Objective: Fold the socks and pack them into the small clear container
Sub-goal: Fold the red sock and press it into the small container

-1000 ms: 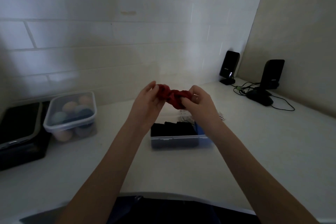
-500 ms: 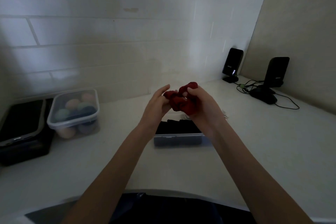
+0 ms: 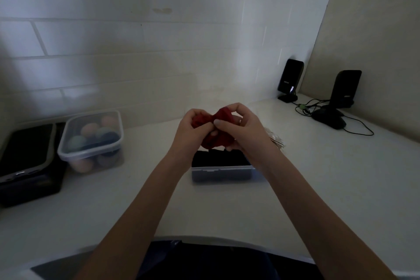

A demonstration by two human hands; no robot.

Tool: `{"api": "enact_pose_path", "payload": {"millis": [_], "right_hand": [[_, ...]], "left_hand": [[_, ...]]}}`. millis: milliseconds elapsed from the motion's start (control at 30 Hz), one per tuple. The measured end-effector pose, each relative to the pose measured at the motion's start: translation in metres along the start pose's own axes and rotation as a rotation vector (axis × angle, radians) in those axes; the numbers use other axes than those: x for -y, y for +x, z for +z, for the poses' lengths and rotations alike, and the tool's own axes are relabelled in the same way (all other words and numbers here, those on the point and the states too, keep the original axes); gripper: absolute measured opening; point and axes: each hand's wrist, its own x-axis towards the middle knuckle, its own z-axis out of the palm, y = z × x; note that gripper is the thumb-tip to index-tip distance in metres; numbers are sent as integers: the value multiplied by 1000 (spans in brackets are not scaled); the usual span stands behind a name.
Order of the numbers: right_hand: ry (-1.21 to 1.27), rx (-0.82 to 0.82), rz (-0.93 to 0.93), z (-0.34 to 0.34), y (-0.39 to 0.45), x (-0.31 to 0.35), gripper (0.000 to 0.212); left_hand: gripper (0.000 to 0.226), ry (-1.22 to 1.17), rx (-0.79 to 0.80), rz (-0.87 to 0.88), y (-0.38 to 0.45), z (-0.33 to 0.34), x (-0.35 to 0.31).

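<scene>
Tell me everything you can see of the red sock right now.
The red sock is soft knit-looking fabric, bunched into a crumpled wad, only partly visible. The left hand and the right hand both grip it from opposite sides, above the small clear container, not touching it. Whether it is one sock or a pair is unclear.

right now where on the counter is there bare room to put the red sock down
Bare counter lies right of the small clear container, short of the speaker cables. More lies between that container and the lidded tub of balls, and along the near edge. Both hands, left and right, hold the red sock. The left end is crowded.
</scene>
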Motion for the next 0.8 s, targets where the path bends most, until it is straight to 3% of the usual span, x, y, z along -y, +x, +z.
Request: {"api": "enact_pose_path", "payload": {"millis": [200,333,433,533,667,800], "right_hand": [[8,-102,41,9,-1,-1,15],[-85,-295,-12,10,6,-6,25],[-144,-195,24,2,12,-10,12],[-70,24,178,2,12,-15,17],[-57,-71,101,1,11,-16,16],[132,-150,71,-1,14,-17,12]], "left_hand": [[30,46,65,15,0,-2,3],[36,73,99,12,0,-4,-1],[40,88,164,34,-3,-5,-2],[46,114,251,51,-6,-6,-2],[48,142,248,28,-4,-9,0],[40,86,192,17,0,-13,-2]]}}
